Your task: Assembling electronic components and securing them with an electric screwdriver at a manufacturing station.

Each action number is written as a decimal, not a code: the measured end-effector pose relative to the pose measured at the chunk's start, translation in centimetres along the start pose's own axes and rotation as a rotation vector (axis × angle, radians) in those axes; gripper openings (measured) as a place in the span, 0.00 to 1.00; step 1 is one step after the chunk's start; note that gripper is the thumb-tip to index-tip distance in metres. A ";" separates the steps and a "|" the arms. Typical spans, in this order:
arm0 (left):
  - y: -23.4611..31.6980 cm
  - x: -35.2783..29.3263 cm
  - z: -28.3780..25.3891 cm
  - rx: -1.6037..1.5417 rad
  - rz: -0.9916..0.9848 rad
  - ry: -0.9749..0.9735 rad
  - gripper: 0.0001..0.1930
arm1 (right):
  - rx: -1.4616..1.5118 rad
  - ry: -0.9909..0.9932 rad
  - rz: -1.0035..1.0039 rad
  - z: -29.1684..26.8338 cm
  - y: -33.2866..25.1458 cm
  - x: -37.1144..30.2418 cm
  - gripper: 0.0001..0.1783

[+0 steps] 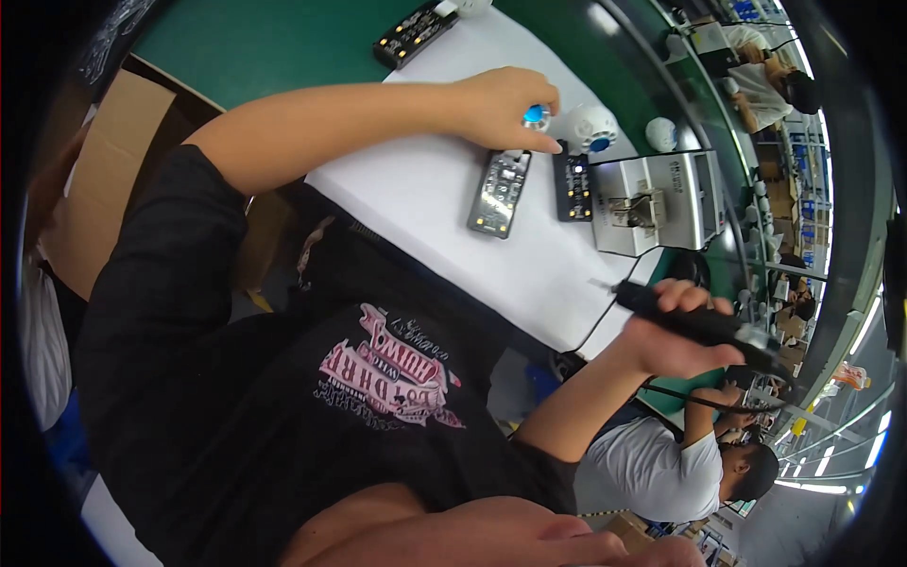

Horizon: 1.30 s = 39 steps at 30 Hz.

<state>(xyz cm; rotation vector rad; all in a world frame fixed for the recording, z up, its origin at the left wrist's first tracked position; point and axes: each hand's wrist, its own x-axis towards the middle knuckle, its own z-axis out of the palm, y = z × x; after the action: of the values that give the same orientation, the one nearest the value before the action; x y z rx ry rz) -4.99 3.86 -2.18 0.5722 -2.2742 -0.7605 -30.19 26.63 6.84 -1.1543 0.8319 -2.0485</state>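
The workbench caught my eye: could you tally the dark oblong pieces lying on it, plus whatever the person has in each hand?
Dark oblong pieces: 3
Blue-centred piece in the left hand: 1
Black tool in the right hand: 1
Total: 5

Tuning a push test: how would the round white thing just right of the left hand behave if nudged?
The round white thing beside the left hand would likely rock or roll, given its curved sides. It looks rigid rather than floppy, with a firm outline. Its smooth-looking surface may make it slippery.
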 end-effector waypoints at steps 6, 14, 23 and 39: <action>-2.3 0.0 -0.7 -0.116 0.165 -0.119 0.23 | -0.261 0.121 -0.287 5.4 2.6 6.1 0.44; -0.6 -0.8 1.3 -0.137 0.118 0.032 0.18 | -0.458 0.160 -0.195 4.2 4.9 7.1 0.48; 0.7 -0.8 1.3 -0.244 -0.062 -0.056 0.10 | -0.030 -0.211 0.007 7.9 6.9 3.0 0.54; 0.9 -0.6 1.3 -0.200 -0.061 -0.033 0.10 | 0.049 -0.340 -0.009 7.5 9.0 2.9 0.54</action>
<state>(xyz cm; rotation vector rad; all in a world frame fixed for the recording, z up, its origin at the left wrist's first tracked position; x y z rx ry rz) -5.62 5.37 -2.64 0.5400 -2.1858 -1.0203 -22.81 17.38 4.42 -1.4276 0.6065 -1.7983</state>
